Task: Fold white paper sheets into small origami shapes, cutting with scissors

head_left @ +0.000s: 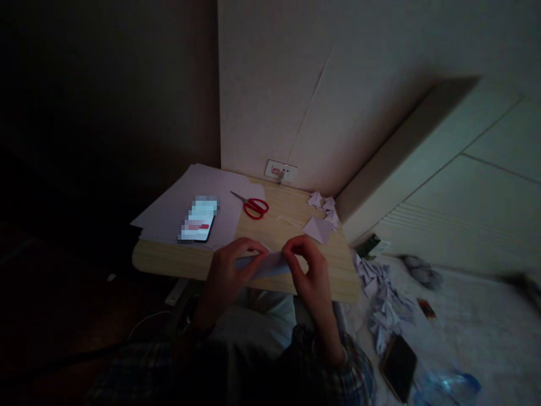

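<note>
A folded piece of white paper [273, 264] is stretched between my two hands, just above the front edge of the wooden table [279, 194]. My left hand [230, 268] pinches its left end between thumb and forefinger. At the right end, my right hand [308, 265] grips it the same way. Beyond my right hand lies a folded paper piece [318, 229] with a pointed top. Several small folded paper shapes [329, 204] sit close behind it. Scissors with red handles [256, 208] rest farther back, their blades pointing left.
At the table's left, a lit phone [198, 220] lies on large white sheets [169, 211]. A wall socket [280, 170] is behind the table. To the right, a bed [477, 321] holds several folded papers [384, 313], a dark phone-like slab [398, 367] and clear blue plastic [450, 389].
</note>
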`<state>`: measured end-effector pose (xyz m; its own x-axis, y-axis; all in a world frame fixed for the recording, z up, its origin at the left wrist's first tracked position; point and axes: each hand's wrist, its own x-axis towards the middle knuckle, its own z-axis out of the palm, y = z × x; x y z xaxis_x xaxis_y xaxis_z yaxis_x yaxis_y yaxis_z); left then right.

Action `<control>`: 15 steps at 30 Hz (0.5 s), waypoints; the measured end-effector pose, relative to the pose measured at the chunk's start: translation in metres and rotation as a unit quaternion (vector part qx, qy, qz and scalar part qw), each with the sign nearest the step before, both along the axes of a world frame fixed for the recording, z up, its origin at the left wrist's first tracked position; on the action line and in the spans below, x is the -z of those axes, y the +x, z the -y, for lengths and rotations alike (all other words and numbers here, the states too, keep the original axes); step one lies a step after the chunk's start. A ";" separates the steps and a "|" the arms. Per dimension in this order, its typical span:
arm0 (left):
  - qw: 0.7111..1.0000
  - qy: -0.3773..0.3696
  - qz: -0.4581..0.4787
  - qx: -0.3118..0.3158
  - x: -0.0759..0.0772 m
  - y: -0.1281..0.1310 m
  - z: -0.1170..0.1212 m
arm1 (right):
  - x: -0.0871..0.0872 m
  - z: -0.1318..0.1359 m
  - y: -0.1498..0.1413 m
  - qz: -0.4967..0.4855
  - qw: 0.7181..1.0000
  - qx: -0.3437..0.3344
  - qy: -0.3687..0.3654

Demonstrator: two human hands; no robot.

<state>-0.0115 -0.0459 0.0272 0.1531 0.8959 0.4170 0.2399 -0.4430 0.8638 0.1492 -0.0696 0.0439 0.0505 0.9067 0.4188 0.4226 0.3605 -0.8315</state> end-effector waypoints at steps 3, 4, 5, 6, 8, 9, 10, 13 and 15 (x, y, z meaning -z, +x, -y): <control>1.000 -0.003 0.003 0.006 -0.001 0.000 0.001 | -0.001 0.001 -0.002 -0.005 1.000 -0.007 -0.016; 1.000 -0.004 0.003 0.007 -0.001 0.000 0.001 | -0.001 0.001 -0.002 -0.004 1.000 -0.008 -0.018; 1.000 -0.004 0.003 0.008 -0.001 0.000 0.001 | -0.001 0.002 -0.003 -0.002 1.000 -0.006 -0.017; 1.000 -0.004 0.002 0.008 -0.001 0.000 0.001 | -0.001 0.002 -0.003 0.002 1.000 -0.002 -0.014; 1.000 -0.002 0.002 0.009 0.000 -0.001 0.001 | -0.002 0.002 -0.003 0.003 1.000 0.011 -0.007; 1.000 -0.001 0.002 0.008 0.000 -0.002 0.000 | -0.002 0.003 -0.002 -0.003 1.000 0.020 -0.006; 1.000 -0.001 0.004 0.005 0.001 -0.003 0.000 | -0.002 0.003 0.000 -0.012 0.999 0.030 -0.007; 1.000 0.002 0.007 -0.010 0.002 -0.006 -0.001 | -0.005 0.004 0.008 -0.045 0.997 0.064 -0.016; 1.000 0.007 0.007 -0.015 0.002 -0.008 -0.001 | -0.006 0.005 0.012 -0.056 0.994 0.087 -0.020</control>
